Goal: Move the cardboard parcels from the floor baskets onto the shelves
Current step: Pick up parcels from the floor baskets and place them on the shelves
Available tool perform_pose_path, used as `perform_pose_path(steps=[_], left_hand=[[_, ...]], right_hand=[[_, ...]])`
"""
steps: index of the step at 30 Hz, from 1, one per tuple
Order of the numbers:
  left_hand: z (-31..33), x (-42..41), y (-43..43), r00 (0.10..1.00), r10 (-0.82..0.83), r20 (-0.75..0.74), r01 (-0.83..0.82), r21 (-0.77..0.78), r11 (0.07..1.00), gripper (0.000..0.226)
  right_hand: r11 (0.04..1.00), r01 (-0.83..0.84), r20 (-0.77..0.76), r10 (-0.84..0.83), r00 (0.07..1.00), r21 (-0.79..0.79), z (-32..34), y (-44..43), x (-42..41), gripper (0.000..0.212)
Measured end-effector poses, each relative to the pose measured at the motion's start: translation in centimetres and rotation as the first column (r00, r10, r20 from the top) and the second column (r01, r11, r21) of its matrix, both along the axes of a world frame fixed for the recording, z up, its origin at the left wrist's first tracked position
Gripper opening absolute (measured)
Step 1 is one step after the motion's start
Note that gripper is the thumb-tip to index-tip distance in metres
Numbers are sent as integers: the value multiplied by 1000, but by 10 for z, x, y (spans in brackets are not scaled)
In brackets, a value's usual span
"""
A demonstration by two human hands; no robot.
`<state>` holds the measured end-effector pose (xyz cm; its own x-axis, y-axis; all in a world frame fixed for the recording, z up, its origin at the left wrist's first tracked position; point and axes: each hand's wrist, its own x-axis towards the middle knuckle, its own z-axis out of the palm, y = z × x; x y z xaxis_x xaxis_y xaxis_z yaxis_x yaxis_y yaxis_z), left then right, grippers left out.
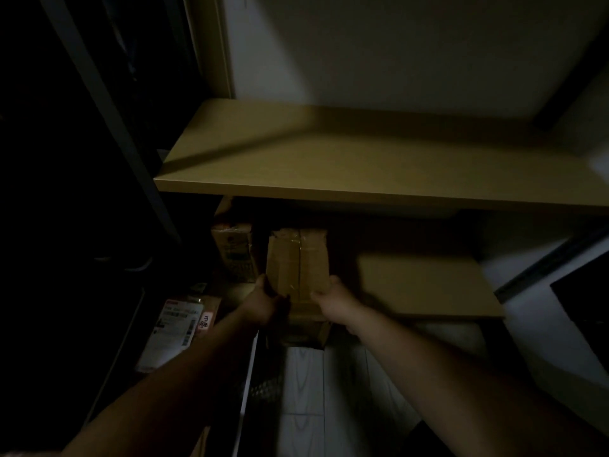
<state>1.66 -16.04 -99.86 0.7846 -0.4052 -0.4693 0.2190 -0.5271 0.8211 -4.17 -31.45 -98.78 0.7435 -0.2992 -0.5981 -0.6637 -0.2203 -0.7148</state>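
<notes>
Parcel (298, 262) of taped brown cardboard is held at lower centre of frame, clasped at its near end between both hands. Left hand (263, 303) is pressed to its left edge, right hand (334, 300) to its right edge, fingers wrapped on. Its far end is seen over the lower shelf (425, 285), under the upper shelf (329, 159). Second box (232, 249) stands just left of it. Labelled packet (174, 328) lies at lower left. Scene is dim.
</notes>
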Motion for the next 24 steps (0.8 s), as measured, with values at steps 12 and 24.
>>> perform_pose_path(steps=[12,24], left_hand=[[165,-76,58,954,-3,-301,2,-2,1000,69],[434,-151,106,951,82,-299,-142,-186,972,60]], right_hand=[[986,-148,-286,122,950,-71,181,37,-77,42],[990,-84,-142,68,988,-116,423,87,-141,43]])
